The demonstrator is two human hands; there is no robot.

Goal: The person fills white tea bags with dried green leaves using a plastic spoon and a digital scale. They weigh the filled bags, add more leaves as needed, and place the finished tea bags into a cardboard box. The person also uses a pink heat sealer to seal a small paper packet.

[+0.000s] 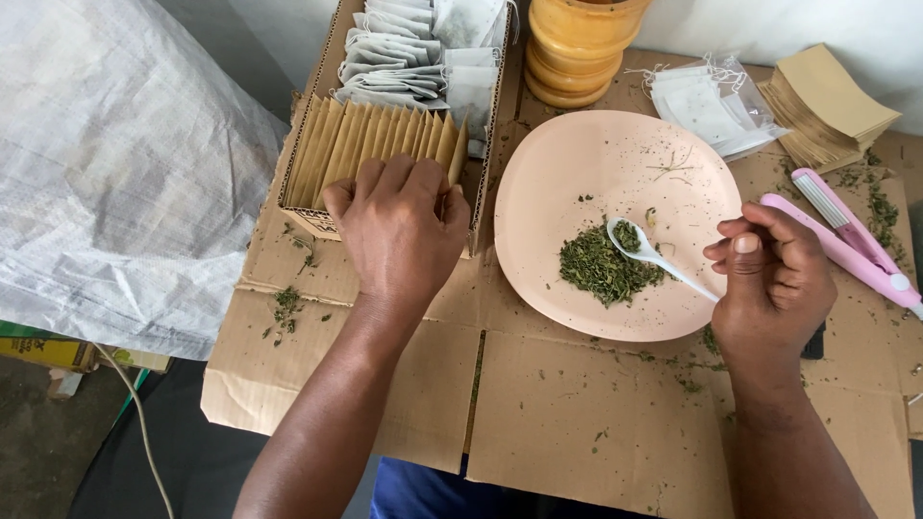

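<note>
Right hand (774, 279): fingers pinched shut on handle of white plastic spoon (654, 256). Spoon long axis slants; bowl points toward far-left, resting on heap of dried green herb (601, 269) in pink plate (577, 163), mid-surface. Left hand (399, 226): fingers curled over row of upright brown paper envelopes (370, 144) in cardboard box (308, 216), far-left of cardboard-covered surface (567, 413); grip undeterminable. Pink sealer (846, 235) at right edge.

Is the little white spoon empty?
No, the white spoon in the right hand carries green dried herbs over the pink plate.
</note>
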